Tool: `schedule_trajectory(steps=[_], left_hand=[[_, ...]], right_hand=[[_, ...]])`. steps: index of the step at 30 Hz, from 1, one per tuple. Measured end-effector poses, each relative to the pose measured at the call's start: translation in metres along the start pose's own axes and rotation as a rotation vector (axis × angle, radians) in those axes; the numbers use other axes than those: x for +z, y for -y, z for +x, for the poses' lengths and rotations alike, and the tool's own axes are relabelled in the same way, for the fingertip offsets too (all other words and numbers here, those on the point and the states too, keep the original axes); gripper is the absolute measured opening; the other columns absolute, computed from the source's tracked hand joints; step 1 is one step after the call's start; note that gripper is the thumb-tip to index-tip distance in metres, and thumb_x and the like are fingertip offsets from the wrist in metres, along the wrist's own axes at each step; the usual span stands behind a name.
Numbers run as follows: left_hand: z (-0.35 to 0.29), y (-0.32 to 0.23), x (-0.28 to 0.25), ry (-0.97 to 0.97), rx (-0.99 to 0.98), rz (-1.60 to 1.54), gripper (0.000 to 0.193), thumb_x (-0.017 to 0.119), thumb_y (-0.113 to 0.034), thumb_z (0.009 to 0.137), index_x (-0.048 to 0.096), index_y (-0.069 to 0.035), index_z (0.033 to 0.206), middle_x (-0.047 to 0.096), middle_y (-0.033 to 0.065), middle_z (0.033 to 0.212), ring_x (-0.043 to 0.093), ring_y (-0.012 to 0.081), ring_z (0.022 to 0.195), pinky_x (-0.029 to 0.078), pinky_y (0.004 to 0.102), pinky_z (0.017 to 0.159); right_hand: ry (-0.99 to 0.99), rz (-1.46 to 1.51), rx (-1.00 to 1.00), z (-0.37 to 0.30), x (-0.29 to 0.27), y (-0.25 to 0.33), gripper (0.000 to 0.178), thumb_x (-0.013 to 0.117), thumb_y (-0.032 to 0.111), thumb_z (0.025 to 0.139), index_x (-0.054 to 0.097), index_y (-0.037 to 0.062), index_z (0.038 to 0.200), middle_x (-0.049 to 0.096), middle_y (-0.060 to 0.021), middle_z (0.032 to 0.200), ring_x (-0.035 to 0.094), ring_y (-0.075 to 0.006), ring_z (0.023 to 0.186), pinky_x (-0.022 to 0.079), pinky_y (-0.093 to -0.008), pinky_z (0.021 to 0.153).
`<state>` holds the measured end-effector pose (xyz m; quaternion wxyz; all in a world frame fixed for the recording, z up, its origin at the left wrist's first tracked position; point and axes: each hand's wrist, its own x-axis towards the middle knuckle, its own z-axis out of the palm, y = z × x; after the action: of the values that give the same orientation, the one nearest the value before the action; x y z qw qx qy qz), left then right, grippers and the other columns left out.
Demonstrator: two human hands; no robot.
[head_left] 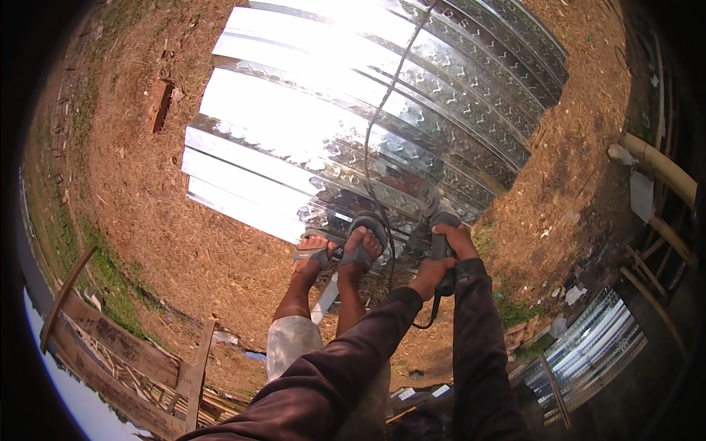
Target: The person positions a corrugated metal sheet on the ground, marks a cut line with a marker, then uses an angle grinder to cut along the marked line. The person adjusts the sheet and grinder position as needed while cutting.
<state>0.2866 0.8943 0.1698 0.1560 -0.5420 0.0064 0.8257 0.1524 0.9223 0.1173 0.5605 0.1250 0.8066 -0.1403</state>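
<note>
Both my hands hold a dark angle grinder (440,247) low over a stack of shiny ribbed metal sheets (279,110), at the near right edge. My right hand (459,239) is closed round the body near its head. Further back, my left hand (431,278) wraps the rear end, where the cord leaves. The disc end is blurred, so I cannot tell whether it touches metal. A black cord (367,147) runs across the sheets. My left foot (315,248) and right foot (362,246), in grey strap sandals, are at the near edge of the sheets.
Dry straw-covered ground (125,184) surrounds the stack. A reddish-brown block (159,106) lies at the far left. Wooden framing (121,345) stands at the lower left. At the right are a bamboo pole (662,167) and more ribbed metal sheets (588,353).
</note>
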Motion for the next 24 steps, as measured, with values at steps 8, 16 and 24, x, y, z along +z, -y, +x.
schedule_trajectory(steps=[8, 16, 24], left_hand=[[-0.007, -0.015, 0.006, 0.048, 0.019, 0.027, 0.037, 0.070, -0.020, 0.077, 0.061, 0.006, 0.103, 0.064, 0.0117, 0.092, 0.065, 0.0221, 0.076, 0.050, 0.0361, 0.063], [-0.010, -0.021, 0.011, 0.053, 0.038, 0.027, 0.032, 0.069, -0.018, 0.077, 0.064, 0.004, 0.099, 0.065, 0.0090, 0.088, 0.065, 0.0197, 0.072, 0.051, 0.0338, 0.062], [-0.009, -0.024, 0.015, 0.060, 0.055, 0.026, 0.031, 0.069, -0.019, 0.076, 0.064, 0.004, 0.097, 0.064, 0.0087, 0.085, 0.064, 0.0194, 0.069, 0.050, 0.0343, 0.059]], right_hand=[[0.019, 0.099, 0.004, -0.006, -0.005, 0.013, 0.077, 0.080, 0.029, 0.059, 0.053, -0.0141, 0.118, 0.061, -0.0236, 0.111, 0.064, -0.0329, 0.094, 0.052, -0.0407, 0.076], [-0.037, 0.134, -0.020, -0.009, -0.006, 0.018, 0.058, 0.079, 0.023, 0.061, 0.062, -0.0102, 0.106, 0.066, -0.0175, 0.098, 0.065, -0.0280, 0.083, 0.053, -0.0407, 0.069], [0.039, 0.226, -0.078, -0.024, -0.011, 0.032, 0.044, 0.077, 0.018, 0.065, 0.065, -0.0042, 0.101, 0.065, -0.0105, 0.093, 0.062, -0.0233, 0.077, 0.050, -0.0377, 0.068]])
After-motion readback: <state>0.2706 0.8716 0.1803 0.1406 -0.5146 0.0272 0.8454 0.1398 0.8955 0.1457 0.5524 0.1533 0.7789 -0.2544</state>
